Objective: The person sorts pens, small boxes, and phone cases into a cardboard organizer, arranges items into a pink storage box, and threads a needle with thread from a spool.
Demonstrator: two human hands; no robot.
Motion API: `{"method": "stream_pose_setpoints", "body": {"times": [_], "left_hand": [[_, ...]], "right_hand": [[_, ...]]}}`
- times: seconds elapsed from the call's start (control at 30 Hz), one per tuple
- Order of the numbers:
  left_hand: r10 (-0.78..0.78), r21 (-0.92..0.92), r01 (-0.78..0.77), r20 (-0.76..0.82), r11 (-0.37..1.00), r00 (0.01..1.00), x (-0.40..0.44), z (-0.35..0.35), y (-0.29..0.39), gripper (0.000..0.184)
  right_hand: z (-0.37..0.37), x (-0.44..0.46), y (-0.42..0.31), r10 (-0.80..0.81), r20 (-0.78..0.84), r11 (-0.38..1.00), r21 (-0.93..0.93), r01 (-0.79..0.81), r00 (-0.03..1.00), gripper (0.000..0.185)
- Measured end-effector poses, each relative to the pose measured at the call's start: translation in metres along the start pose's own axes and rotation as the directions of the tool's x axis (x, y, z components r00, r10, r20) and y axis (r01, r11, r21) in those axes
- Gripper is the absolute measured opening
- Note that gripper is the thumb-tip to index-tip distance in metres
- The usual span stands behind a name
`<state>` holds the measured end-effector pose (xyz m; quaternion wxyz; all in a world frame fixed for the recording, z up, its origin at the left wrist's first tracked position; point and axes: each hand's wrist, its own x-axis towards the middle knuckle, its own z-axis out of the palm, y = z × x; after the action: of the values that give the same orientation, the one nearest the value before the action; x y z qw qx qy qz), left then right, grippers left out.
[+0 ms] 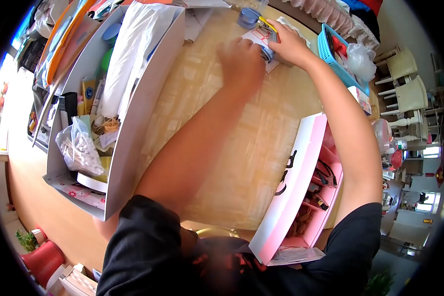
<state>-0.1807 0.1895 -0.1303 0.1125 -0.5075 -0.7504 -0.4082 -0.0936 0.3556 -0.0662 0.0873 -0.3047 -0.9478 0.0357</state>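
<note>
My left hand (241, 59) is blurred by motion over the far part of the wooden table, its fingers bent down beside a small blue round item (267, 53). To its right, my right hand (288, 44) is closed around something with a yellow edge (268, 23), whose full shape I cannot make out. Under and between the hands lies a white card with red marks (259, 34). A blue round container (248, 18) stands just beyond them.
At the left stands a tall white box (148, 93) with bags, tubes and cotton swabs. A pink and white box (293, 182) holding cables lies near right. A blue basket (325, 47) with a plastic bag sits at the far right. Chairs (404, 91) stand beyond.
</note>
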Motion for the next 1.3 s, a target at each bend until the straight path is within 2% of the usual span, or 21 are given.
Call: {"method": "stream_pose_setpoints", "body": {"times": [0.07, 0.13, 0.23, 0.27, 0.37, 0.4, 0.47, 0.5, 0.6, 0.67, 0.7, 0.77, 0.8, 0.87, 0.9, 0.97, 1.0, 1.1, 1.13, 1.23, 1.3], "left_hand": [[-0.035, -0.107, 0.034, -0.012, 0.994, 0.999, 0.002, 0.001, -0.006, 0.013], [-0.032, -0.118, 0.027, -0.042, 0.993, 0.999, 0.001, 0.002, -0.004, 0.004], [-0.008, -0.092, 0.0, -0.086, 0.996, 0.996, 0.0, 0.0, -0.002, 0.001], [0.0, -0.076, -0.008, -0.102, 0.997, 0.995, 0.001, -0.001, 0.0, 0.003], [-0.123, -0.107, 0.102, -0.21, 0.989, 0.97, 0.014, 0.002, 0.002, 0.011], [-0.237, -0.194, 0.21, -0.131, 0.958, 0.963, 0.016, -0.003, 0.004, 0.01], [-0.435, -0.331, 0.429, 0.058, 0.841, 0.898, 0.022, -0.018, 0.009, 0.014], [-0.458, -0.427, 0.427, 0.034, 0.797, 0.888, 0.021, -0.016, 0.009, 0.014], [-0.525, -0.657, 0.37, -0.046, 0.657, 0.85, 0.02, -0.013, 0.008, 0.023], [-0.562, -0.741, 0.302, -0.121, 0.6, 0.819, 0.022, -0.012, 0.007, 0.029], [-0.564, -0.738, 0.291, -0.144, 0.608, 0.813, 0.021, -0.008, 0.004, 0.028], [-0.564, -0.731, 0.267, -0.19, 0.627, 0.803, 0.021, 0.002, -0.003, 0.026], [-0.507, -0.648, 0.258, -0.231, 0.717, 0.83, 0.02, -0.001, -0.005, 0.025], [-0.375, -0.457, 0.218, -0.287, 0.862, 0.881, 0.017, -0.008, -0.006, 0.022], [-0.387, -0.503, 0.247, -0.194, 0.828, 0.901, 0.016, -0.012, -0.004, 0.022], [-0.39, -0.577, 0.312, -0.013, 0.755, 0.921, 0.016, -0.02, 0.0, 0.023], [-0.362, -0.54, 0.271, -0.068, 0.797, 0.93, 0.014, -0.022, 0.006, 0.024], [-0.344, -0.417, 0.386, 0.174, 0.823, 0.923, 0.014, -0.03, 0.01, 0.025], [-0.346, -0.434, 0.36, 0.114, 0.826, 0.931, 0.014, -0.028, 0.009, 0.024], [-0.465, -0.609, 0.435, 0.121, 0.663, 0.877, 0.017, -0.027, 0.004, 0.023], [-0.468, -0.645, 0.404, 0.08, 0.649, 0.88, 0.017, -0.025, 0.005, 0.022]], "right_hand": [[-0.002, -0.006, 0.001, 0.029, -0.023, 0.999, -0.026, -0.029, 0.999, 0.07], [-0.004, -0.014, 0.012, 0.077, -0.045, 0.997, -0.024, -0.078, 0.996, 0.064], [-0.006, -0.026, 0.036, 0.091, -0.089, 0.993, 0.085, -0.084, 0.992, 0.05], [-0.004, -0.028, 0.044, 0.128, -0.142, 0.989, 0.086, -0.116, 0.982, 0.038], [-0.015, -0.04, 0.049, 0.307, -0.161, 0.951, 0.028, -0.307, 0.938, 0.031], [-0.022, -0.042, 0.047, 0.358, -0.151, 0.921, -0.102, -0.375, 0.921, 0.028], [-0.026, -0.045, 0.048, 0.403, -0.151, 0.871, -0.24, -0.429, 0.903, 0.03], [-0.027, -0.046, 0.049, 0.425, -0.152, 0.837, -0.308, -0.451, 0.892, 0.031], [-0.019, -0.044, 0.043, 0.124, -0.379, 0.831, -0.465, -0.305, 0.917, 0.031], [-0.017, -0.024, 0.039, -0.044, -0.24, 0.976, -0.218, -0.009, 0.97, 0.031], [-0.014, -0.015, 0.035, -0.145, -0.187, 0.989, -0.066, 0.134, 0.972, 0.032], [-0.012, -0.002, 0.011, -0.061, -0.037, 0.996, 0.065, 0.063, 0.997, 0.033], [-0.01, 0.003, 0.005, -0.024, 0.04, 0.992, 0.123, 0.019, 0.999, 0.033], [0.007, 0.016, 0.012, -0.077, -0.047, 0.996, -0.039, 0.075, 0.996, 0.033], [0.012, 0.02, 0.012, -0.107, -0.088, 0.988, -0.121, 0.096, 0.99, 0.033], [0.014, 0.031, 0.016, -0.033, -0.018, 0.997, -0.076, 0.031, 0.999, 0.031], [0.015, 0.035, 0.017, 0.003, 0.021, 0.999, -0.054, -0.002, 1.0, 0.03], [0.004, 0.042, 0.03, 0.01, 0.018, 0.979, 0.203, -0.014, 1.0, 0.024], [0.002, 0.05, 0.029, 0.068, -0.037, 0.97, 0.237, -0.057, 0.997, 0.022], [0.009, 0.07, 0.025, 0.154, -0.292, 0.971, 0.222, -0.09, 0.944, 0.023], [0.019, 0.079, 0.022, 0.121, -0.268, 0.984, 0.157, -0.08, 0.956, 0.027]]}}
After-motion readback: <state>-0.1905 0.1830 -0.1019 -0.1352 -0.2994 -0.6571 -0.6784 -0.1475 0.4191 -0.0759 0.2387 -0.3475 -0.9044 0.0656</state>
